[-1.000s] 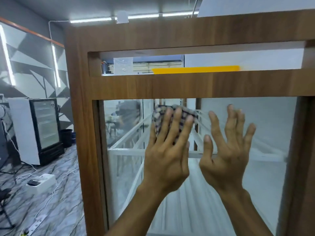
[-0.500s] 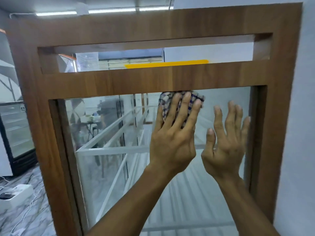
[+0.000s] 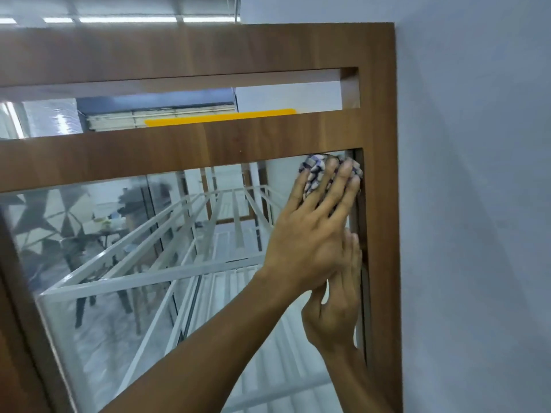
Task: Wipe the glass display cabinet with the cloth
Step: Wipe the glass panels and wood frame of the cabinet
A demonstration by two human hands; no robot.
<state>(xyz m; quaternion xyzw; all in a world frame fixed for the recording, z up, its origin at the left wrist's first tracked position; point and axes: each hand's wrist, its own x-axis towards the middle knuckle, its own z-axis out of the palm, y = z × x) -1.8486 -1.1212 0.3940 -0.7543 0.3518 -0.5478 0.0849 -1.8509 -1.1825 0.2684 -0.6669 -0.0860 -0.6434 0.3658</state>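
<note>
left hand point(image 3: 310, 242) flat, pressing cloth point(image 3: 311, 171) into glass point(image 3: 149, 263) top-right corner | right hand point(image 3: 337, 311) flat on glass below, gripping nothing

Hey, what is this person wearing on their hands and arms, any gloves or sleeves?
Nothing visible. The left hand and right hand are bare, with no gloves, rings, watch or bands, and no sleeve shows on either arm up to the frame edge.

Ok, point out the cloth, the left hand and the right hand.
cloth point(image 3: 313, 171): head view, its exposed checked fabric.
left hand point(image 3: 304, 248): head view, back of the hand.
right hand point(image 3: 337, 317): head view, back of the hand.
</note>
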